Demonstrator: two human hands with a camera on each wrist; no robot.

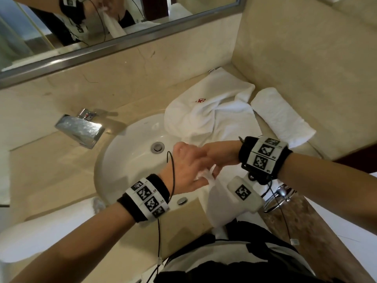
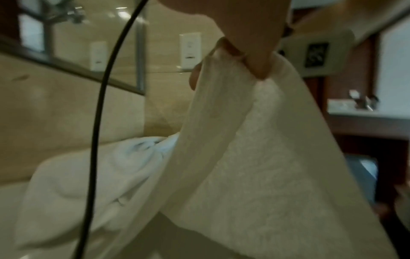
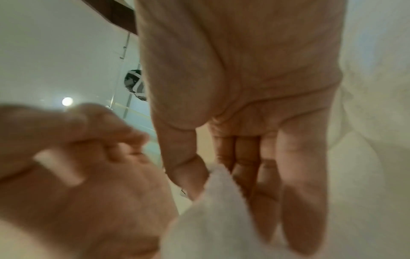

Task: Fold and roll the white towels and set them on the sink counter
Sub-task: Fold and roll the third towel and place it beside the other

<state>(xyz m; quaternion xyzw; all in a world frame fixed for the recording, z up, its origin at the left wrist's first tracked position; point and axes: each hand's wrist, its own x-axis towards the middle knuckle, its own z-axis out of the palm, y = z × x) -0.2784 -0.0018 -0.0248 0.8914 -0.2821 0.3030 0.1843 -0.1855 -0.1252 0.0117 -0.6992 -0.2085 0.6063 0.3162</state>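
Over the front right rim of the sink, both hands meet on one white towel point(image 1: 216, 207) that hangs down toward my body. My left hand point(image 1: 204, 178) pinches its top edge between thumb and fingers, shown close up in the left wrist view, where the left hand point(image 2: 250, 66) holds the towel point(image 2: 255, 166) draped below it. My right hand point(image 1: 212, 170) pinches a corner of the same towel; the right wrist view has the right hand point(image 3: 210, 178) with thumb against fingers on the towel point(image 3: 210, 219). A rolled towel point(image 1: 281, 115) lies on the counter at the right wall.
A loose white towel heap point(image 1: 210, 113) with a red emblem spills from the counter corner into the sink basin point(image 1: 130, 156). The chrome faucet point(image 1: 81, 127) stands at back left under the mirror point(image 1: 102, 27). A chrome towel ring point(image 1: 279, 199) hangs at the right front.
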